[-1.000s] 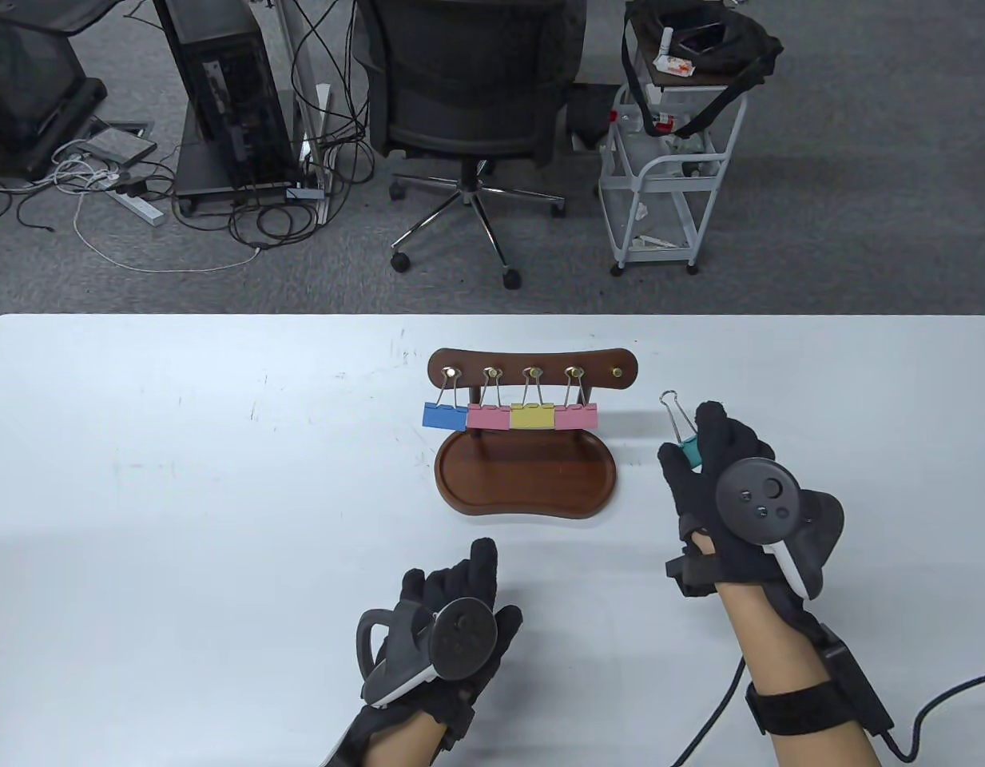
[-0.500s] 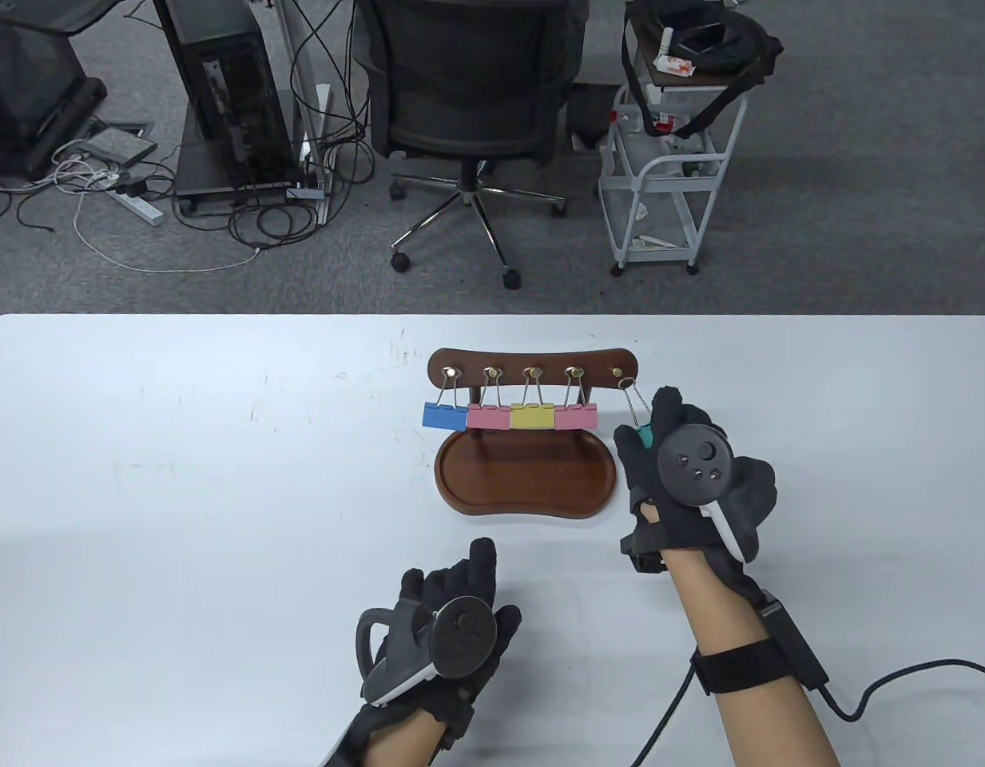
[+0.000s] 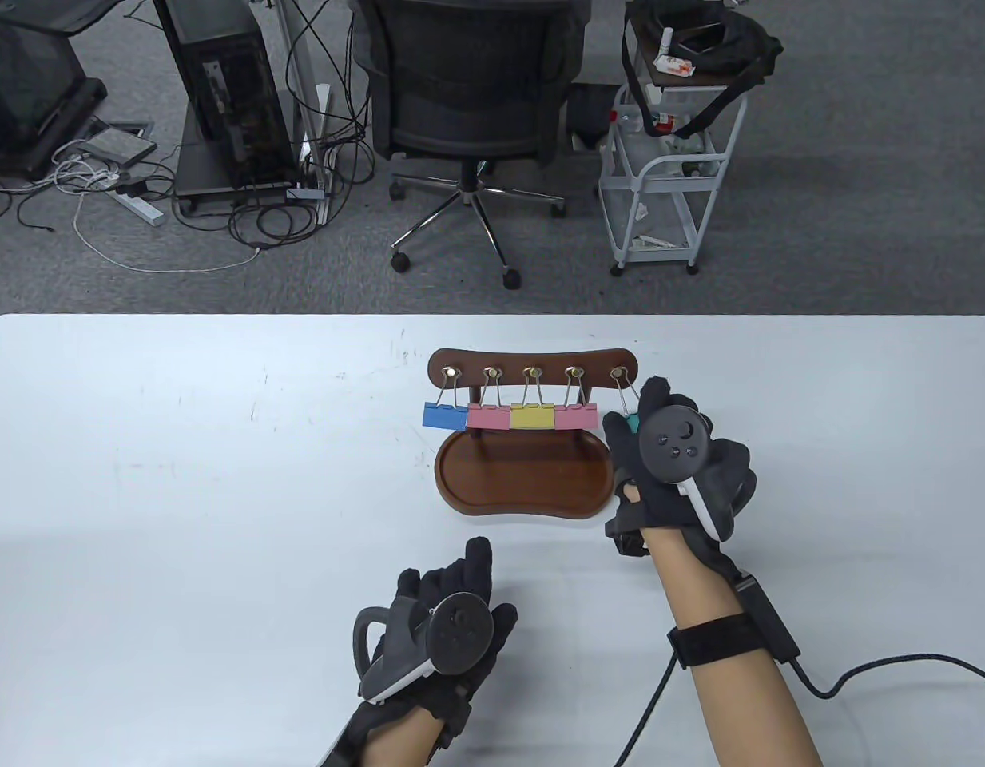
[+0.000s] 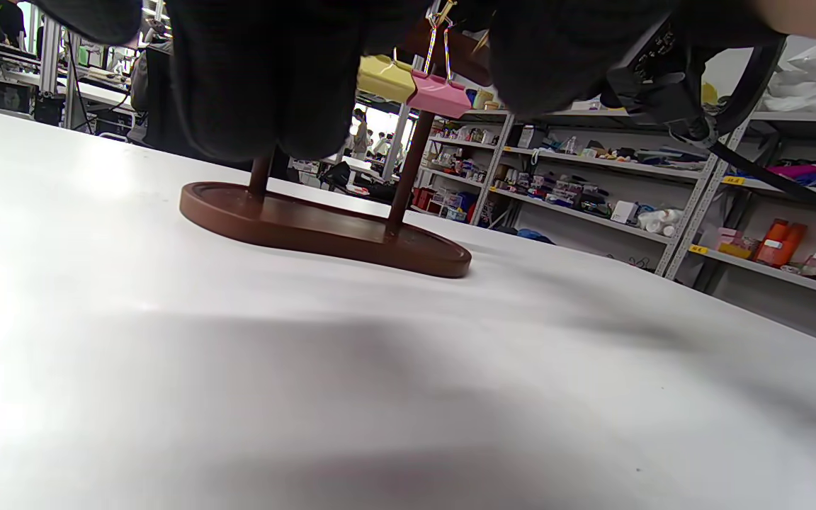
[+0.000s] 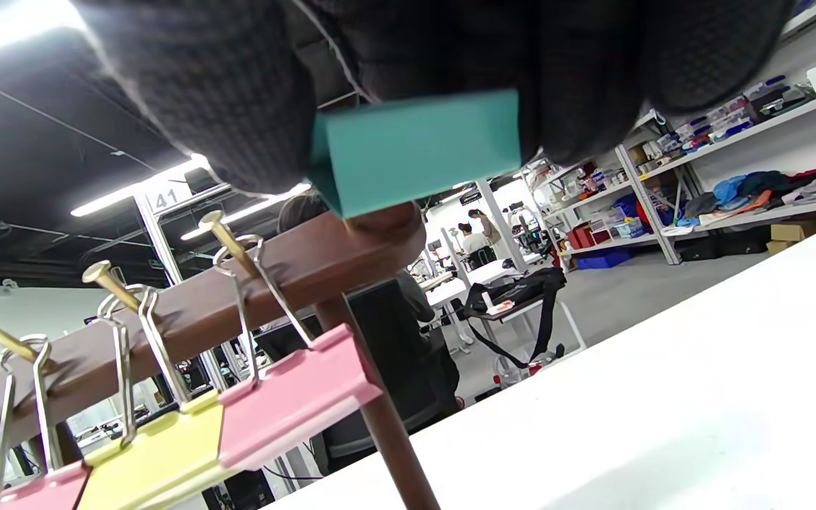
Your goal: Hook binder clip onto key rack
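A brown wooden key rack (image 3: 532, 364) with brass pegs stands on an oval tray base (image 3: 527, 478) at the table's middle. A blue, a pink, a yellow and another pink binder clip hang from its four left pegs. My right hand (image 3: 637, 422) pinches a teal binder clip (image 3: 632, 421) at the rack's right end; its wire loop reaches up to the rightmost peg (image 3: 619, 373). In the right wrist view the teal clip (image 5: 415, 147) sits between my fingers (image 5: 224, 106). My left hand (image 3: 452, 595) rests open on the table in front of the rack, holding nothing.
The white table (image 3: 180, 479) ends at its far edge just behind the rack. An office chair (image 3: 468, 88) and a white cart (image 3: 668, 160) stand on the floor beyond. A cable (image 3: 883, 667) trails from my right wrist.
My right hand has carried the teal clip left and up from the table's right side to the rack's rightmost peg. My left hand has barely moved.
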Demonstrator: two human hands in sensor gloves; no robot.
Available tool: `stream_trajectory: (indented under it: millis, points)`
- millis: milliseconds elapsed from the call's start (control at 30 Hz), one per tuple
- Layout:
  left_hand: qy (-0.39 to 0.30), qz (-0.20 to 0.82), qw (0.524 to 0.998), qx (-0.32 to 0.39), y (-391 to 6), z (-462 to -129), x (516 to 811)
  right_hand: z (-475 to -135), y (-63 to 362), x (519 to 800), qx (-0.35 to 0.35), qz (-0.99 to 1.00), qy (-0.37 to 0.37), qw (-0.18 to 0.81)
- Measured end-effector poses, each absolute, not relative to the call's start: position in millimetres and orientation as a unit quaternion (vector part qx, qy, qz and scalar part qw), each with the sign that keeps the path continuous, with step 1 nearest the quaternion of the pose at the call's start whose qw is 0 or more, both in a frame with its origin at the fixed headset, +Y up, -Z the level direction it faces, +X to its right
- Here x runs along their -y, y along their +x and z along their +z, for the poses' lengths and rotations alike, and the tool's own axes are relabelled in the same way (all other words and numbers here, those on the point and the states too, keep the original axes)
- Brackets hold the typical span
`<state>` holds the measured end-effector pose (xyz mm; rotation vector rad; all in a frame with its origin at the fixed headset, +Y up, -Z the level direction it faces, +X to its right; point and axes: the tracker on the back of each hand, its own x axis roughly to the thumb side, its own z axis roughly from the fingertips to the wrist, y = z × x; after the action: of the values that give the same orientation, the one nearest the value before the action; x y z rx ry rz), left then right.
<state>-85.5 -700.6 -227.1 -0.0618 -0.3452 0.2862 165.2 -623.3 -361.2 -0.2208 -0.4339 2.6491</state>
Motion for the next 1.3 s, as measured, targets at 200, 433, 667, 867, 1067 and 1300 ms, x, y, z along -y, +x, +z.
stream_trajectory:
  millis: [200, 433, 667, 867, 1067, 1300]
  points:
    - [-0.032, 0.142, 0.975, 0.170, -85, -227, 701, -365, 166, 628, 0.153, 0.959, -0.079, 0.226]
    - [-0.035, 0.143, 0.974, 0.169, -86, -228, 701, -373, 165, 638, 0.141, 0.960, -0.084, 0.226]
    - [-0.038, 0.144, 0.975, 0.167, -87, -228, 701, -381, 164, 651, 0.137, 0.961, -0.084, 0.225]
    - [-0.041, 0.144, 0.975, 0.167, -87, -229, 701, -384, 162, 660, 0.151, 0.962, -0.088, 0.209]
    - [-0.042, 0.145, 0.975, 0.166, -87, -229, 702, -386, 163, 669, 0.151, 0.965, -0.099, 0.191]
    - [-0.043, 0.145, 0.974, 0.167, -86, -230, 702, -387, 168, 672, 0.145, 0.965, -0.112, 0.188]
